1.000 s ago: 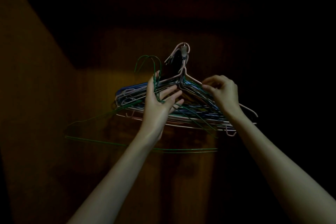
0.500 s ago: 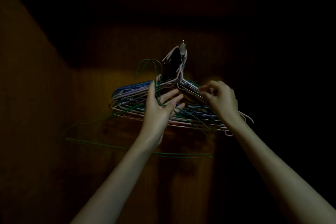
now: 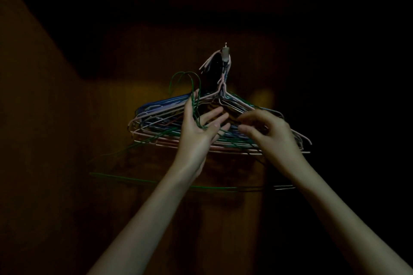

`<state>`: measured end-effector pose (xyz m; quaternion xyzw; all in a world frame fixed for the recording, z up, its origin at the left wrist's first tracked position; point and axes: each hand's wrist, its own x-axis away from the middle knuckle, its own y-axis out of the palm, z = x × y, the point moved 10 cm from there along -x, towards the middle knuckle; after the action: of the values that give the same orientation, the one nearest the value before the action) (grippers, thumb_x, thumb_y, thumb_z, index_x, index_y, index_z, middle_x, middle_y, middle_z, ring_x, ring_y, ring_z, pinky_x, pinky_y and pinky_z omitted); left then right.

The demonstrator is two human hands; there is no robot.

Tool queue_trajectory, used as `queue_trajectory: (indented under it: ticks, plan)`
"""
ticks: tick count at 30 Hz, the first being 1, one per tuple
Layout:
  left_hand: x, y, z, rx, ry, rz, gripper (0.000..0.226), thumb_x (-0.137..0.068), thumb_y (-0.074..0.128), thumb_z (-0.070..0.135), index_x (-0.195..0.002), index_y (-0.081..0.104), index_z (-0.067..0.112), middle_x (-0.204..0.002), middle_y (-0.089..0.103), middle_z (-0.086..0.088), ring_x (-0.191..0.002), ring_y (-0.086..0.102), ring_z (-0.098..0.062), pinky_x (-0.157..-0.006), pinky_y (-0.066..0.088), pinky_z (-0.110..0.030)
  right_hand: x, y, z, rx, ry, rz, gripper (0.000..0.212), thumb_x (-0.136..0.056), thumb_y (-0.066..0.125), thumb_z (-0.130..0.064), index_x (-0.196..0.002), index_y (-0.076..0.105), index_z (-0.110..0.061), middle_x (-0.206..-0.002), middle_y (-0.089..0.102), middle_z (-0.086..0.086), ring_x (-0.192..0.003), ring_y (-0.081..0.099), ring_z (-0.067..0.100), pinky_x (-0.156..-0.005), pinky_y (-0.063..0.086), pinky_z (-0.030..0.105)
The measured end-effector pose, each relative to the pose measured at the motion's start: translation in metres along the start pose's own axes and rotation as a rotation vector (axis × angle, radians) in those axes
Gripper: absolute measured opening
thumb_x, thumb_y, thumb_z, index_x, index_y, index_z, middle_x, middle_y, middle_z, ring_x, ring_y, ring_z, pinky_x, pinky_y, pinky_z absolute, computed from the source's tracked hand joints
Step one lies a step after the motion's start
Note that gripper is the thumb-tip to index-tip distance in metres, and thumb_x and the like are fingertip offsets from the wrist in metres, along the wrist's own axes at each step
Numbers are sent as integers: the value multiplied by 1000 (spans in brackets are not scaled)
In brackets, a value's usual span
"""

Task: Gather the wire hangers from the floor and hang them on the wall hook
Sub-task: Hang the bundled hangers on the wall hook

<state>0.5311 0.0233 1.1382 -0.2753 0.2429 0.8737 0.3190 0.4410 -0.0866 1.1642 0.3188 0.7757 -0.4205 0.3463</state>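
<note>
the wall hook (image 3: 226, 51) is crowded by a fanned bundle of wire hangers (image 3: 161, 116), so access from below is blocked. open wall is left above and right of the hook. a loose green hanger (image 3: 165, 182) is spread across the lower approach.

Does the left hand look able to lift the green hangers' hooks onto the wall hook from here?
Probably yes. The left hand holds the green hangers just below-left of the wall hook, though the hung bundle already crowds it.

Very dim, underexposed view.
Faint warm glow on the brown wooden wall (image 3: 263, 100); corners fall black; the right hand (image 3: 268, 131) is motion-blurred.
</note>
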Motion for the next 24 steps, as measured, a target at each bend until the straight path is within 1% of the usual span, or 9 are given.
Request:
queue_trajectory:
  ticks: [2,4,9,12,16,18,22,23,24]
  plan:
    - [0,2,2,14,6,-9,67,-92,46,-8,-125,28,47,-121,59,-12,-107,64,-16,-88,54,-31,5,12,0,-13,18,-66,13,-83,67,-20,-93,64,-29,-86,61,-20,-82,59,1,-74,47,19]
    - [-1,2,3,25,6,-13,67,-92,47,-8,-121,29,49,-122,59,-12,-106,65,-15,-85,55,-28,7,19,6,8,50,-91,10,-84,67,-21,-92,65,-27,-81,60,-21,-79,59,3,-72,47,21]
    - [-2,3,-3,34,-16,-32,75,-92,47,-7,-139,17,42,-123,59,-12,-108,63,-16,-85,55,-27,7,17,12,-34,63,-23,11,-82,68,-14,-82,65,-25,-81,62,-14,-81,59,3,-72,44,14]
    - [-2,3,-4,31,-16,-45,79,-91,49,-5,-143,13,43,-125,57,-13,-107,64,-16,-85,55,-28,7,12,10,-25,49,44,14,-82,68,-11,-79,63,-24,-78,59,-14,-78,56,-1,-69,41,10]
    - [0,2,-3,47,-10,-48,74,-91,49,-8,-132,23,48,-124,56,-16,-108,64,-21,-85,55,-29,2,-6,15,-83,71,170,15,-83,66,-7,-78,64,-21,-78,58,-12,-76,57,7,-71,49,30]
    - [0,2,-2,57,0,-47,72,-90,49,-8,-131,24,46,-121,57,-15,-108,63,-22,-84,55,-28,-1,-17,18,-88,76,217,13,-84,65,-7,-79,64,-19,-79,58,-9,-78,58,12,-71,48,32]
    - [-4,0,1,46,26,-38,72,-90,49,-8,-130,24,46,-119,59,-13,-107,64,-22,-87,54,-30,-3,-37,15,-18,44,295,12,-85,64,-8,-82,64,-19,-82,58,-1,-80,57,14,-69,44,14]
    - [-5,1,2,41,32,-40,72,-90,49,-8,-130,24,46,-119,59,-12,-106,65,-22,-88,54,-31,-4,-41,17,-23,51,312,12,-85,64,-8,-82,64,-19,-83,58,0,-80,58,15,-71,47,18]
    - [-6,2,3,39,36,-42,71,-90,49,-8,-130,24,46,-118,59,-12,-106,65,-21,-88,54,-31,-6,-45,20,-27,62,328,11,-85,63,-8,-82,65,-19,-83,59,0,-80,59,16,-73,51,29]
